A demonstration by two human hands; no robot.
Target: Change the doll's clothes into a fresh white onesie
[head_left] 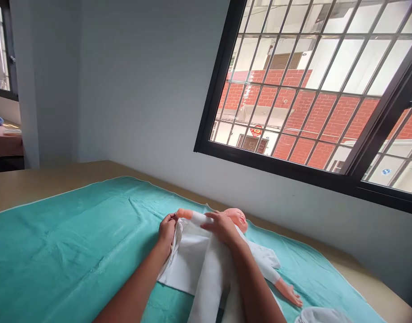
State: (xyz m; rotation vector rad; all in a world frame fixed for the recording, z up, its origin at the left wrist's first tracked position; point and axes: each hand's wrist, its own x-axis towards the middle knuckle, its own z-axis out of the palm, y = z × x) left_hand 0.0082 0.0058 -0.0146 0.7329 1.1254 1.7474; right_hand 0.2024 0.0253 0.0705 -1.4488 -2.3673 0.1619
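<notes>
- Doll [237, 219]: one, a baby figure lying on a teal towel [67, 251], head just beyond the right fingertips, near the wall.
- Dressed in one white garment [199, 255], spread under both hands and reaching back towards the wrists.
- Long axis slanting across the towel: one doll arm [184, 213] stretched past the left fingertips, the other ending in a bare doll hand [291, 294] well behind the right wrist.
- Left hand [167, 229]: fingers curled, pinching the garment's edge beside the sleeved doll arm.
- Right hand [222, 228]: fingers nearly flat and a little spread, pressed on the chest cloth, gripping nothing visibly.
- Two hands, two forearms, both cut off by the lower edge.
- Doll's body and legs hidden under cloth and forearms; legs impossible to make out.
- One white cloth piece [322, 315] at the bottom edge, cut off, nature unclear.
- One barred window [313, 94] beyond the doll's head.
</notes>
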